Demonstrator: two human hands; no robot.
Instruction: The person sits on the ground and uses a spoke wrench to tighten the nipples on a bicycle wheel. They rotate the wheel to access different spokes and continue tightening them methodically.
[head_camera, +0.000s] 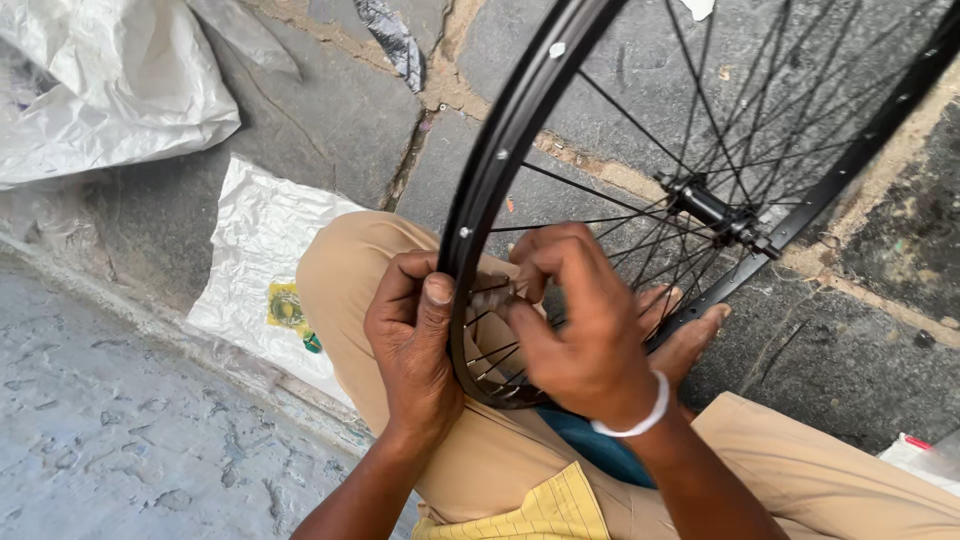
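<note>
Black wheel rim (500, 150) clasped by left hand (415, 345); small tool, possibly spoke key (497, 293), pinched by right hand (580, 330). Slip risk: spokes (600, 205) crowded, fingers could be nipped.

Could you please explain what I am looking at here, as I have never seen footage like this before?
This is one picture from a camera worn on a person's head, looking down at their own two bare hands. The person sits on grey stone paving, legs in tan trousers. A black spoked bicycle wheel rim stands upright across their lap, its hub further away. The left hand grips the rim from the outside, thumb pressed on its edge. The right hand, with a white band on its wrist, reaches among the thin spokes and pinches something small and metallic near the rim; what exactly is too small to tell. Crumpled white plastic sheets lie on the ground to the left.
</note>
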